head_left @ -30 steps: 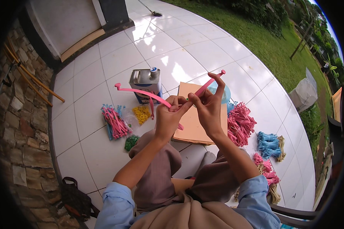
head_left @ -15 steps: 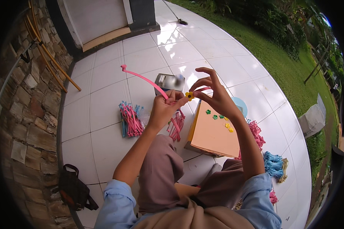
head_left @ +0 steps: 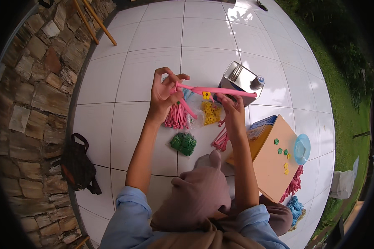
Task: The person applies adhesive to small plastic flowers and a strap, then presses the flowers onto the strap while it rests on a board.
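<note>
My left hand [head_left: 164, 90] pinches one end of a long pink stem [head_left: 214, 90] held level above the white tiled floor [head_left: 129, 83]. My right hand [head_left: 232, 108] grips the stem nearer its middle, next to a small yellow flower piece [head_left: 206, 95] threaded on it. A second pink strip hangs down from my left hand's fingers. Below my hands lie a bundle of pink stems [head_left: 176, 118], a bag of yellow flower pieces [head_left: 212, 113] and a bag of green pieces [head_left: 184, 143].
A silver metal can [head_left: 239, 81] lies behind the stem. A cardboard box [head_left: 273, 159] with small green and yellow pieces on it sits at right, with a blue lid [head_left: 302, 147] and more pink and blue bundles. A dark bag [head_left: 77, 166] rests by the stone wall [head_left: 25, 108].
The view has swung toward the stone wall. My hands have moved apart along the pink stem, which now lies level, and the yellow flower piece sits on it.
</note>
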Demonstrator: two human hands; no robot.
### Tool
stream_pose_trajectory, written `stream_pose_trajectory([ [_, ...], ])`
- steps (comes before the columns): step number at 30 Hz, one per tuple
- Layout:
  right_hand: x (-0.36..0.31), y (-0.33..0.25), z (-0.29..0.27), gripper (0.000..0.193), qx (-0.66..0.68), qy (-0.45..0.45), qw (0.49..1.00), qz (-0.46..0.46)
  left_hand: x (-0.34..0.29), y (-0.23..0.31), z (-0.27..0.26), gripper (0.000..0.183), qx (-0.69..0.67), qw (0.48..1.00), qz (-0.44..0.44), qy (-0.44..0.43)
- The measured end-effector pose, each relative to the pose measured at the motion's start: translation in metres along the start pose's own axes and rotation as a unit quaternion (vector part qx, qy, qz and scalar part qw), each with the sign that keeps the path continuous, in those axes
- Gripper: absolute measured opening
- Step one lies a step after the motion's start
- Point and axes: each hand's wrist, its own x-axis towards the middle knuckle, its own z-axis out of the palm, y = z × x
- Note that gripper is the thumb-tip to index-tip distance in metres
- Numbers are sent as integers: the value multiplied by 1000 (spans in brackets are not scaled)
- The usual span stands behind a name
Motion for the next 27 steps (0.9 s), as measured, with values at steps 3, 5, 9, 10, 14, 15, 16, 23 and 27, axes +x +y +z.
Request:
stream_pose_trajectory([
  [3,1,77,-16,44,101,236,960,109,-10,-38,-17,42,-37,993,-25,112],
  [5,3,101,-3,42,8,245,967,73,-14,-55,-36,37,-10,990,-49,134],
  [9,26,132,34,29,-53,-78,995,-24,-12,-88,-69,26,61,969,-138,196],
  [10,33,139,47,26,-68,-104,992,-1,-10,-99,-82,23,116,963,-143,196],
  [14,57,178,64,26,-178,-85,979,-54,-6,-144,-129,25,350,912,-108,185],
  [15,60,180,59,27,-212,-95,970,-70,-5,-148,-131,29,440,876,-108,164],
  [16,61,181,53,27,-245,-104,960,-86,-5,-149,-134,34,478,862,-84,146],
  [23,16,150,-47,23,-129,175,972,-94,-33,-162,-35,26,464,873,-15,148],
  [27,-2,165,-108,24,-204,361,907,-70,-66,-222,32,26,217,954,-203,27],
])
